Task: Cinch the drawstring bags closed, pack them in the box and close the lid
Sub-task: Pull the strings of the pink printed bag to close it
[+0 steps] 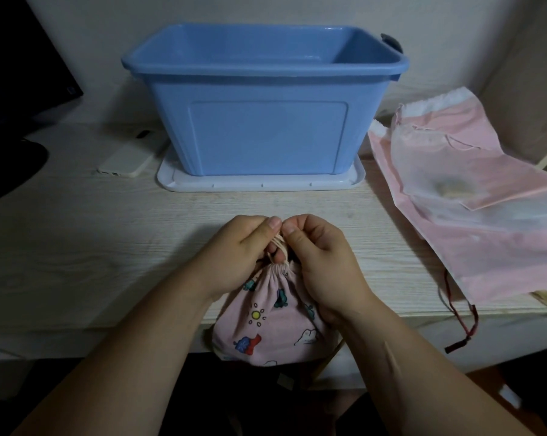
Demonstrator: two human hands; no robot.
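Pink drawstring bag (267,322) — soft printed cloth, rounded, mouth gathered into tight pleats — sits at the near edge of the pale wood-grain desk (108,247), base overhanging. Left hand (237,256) and right hand (322,262) curl over its neck, each pinching the cream cord (278,243). Beyond stands the open blue box (259,99) of rigid plastic on its white lid (259,183). Flat pink bags (492,247) lie to the right.

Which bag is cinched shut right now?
The cartoon-print bag at the table edge: mouth gathered tight, cord pinched by left hand and right hand. The plain pink bag and sheer white bag lie flat.
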